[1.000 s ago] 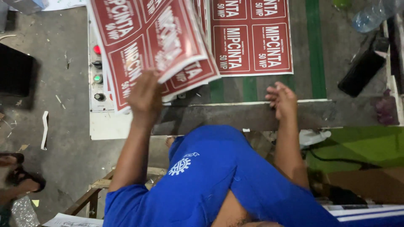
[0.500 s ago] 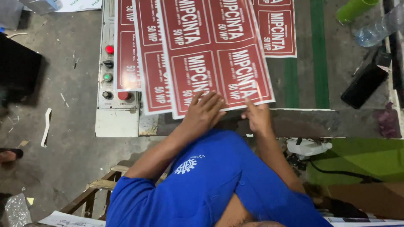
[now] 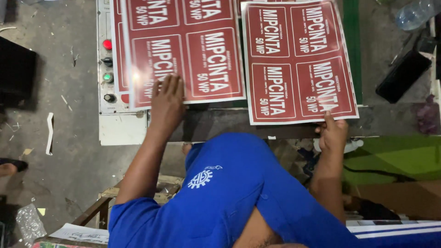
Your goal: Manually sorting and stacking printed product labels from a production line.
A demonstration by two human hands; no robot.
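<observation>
My left hand (image 3: 167, 102) lies flat, fingers spread, on the near edge of a stack of glossy red printed sheets (image 3: 183, 46) with white lettering, on a machine table. My right hand (image 3: 332, 132) pinches the near right corner of a separate red printed sheet (image 3: 298, 59), which lies to the right of the stack and slightly askew. My knee in blue cloth (image 3: 229, 183) fills the lower middle of the view.
A white control panel (image 3: 107, 69) with red, green and black buttons sits left of the stack. A green strip (image 3: 353, 46) runs along the table's right side. A black flat object (image 3: 403, 76) and a plastic bottle (image 3: 413, 14) lie at right. Paper scraps litter the concrete floor (image 3: 50, 133).
One sheet has come off the stack and moved right with my right hand. My left hand has gone from lifting fanned sheets to pressing the stack flat.
</observation>
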